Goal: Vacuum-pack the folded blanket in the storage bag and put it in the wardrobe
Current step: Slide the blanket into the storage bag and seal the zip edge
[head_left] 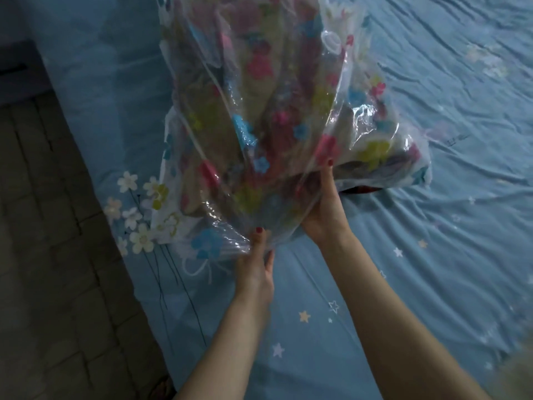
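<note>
— Over the left edge of the bed [432,255], what's that bundle?

— A clear storage bag [375,122] printed with coloured flowers, and the folded blanket [259,111] is inside it, showing brownish through the plastic. The bag is held up off the blue sheet, tilted, its top running out of view at the upper edge.

— Who's got hold of it?

— Both hands, at the bag's lower end. The left hand [255,272] pinches the plastic near the bottom corner, thumb on top and pressing the film; the other fingers are tucked under, so I can't see how they lie.

— And the other one?

— The right hand [324,209] is further up, thumb laid along the plastic on top while the fingers go underneath the bundle. Clamped on it, as far as one can see.

— Anything on the bag itself?

— A round white valve [333,41] near its upper right side.

— And beside the bed?

— Dark tiled floor [43,255] along the left, below the sheet's printed white flowers [129,215].
</note>
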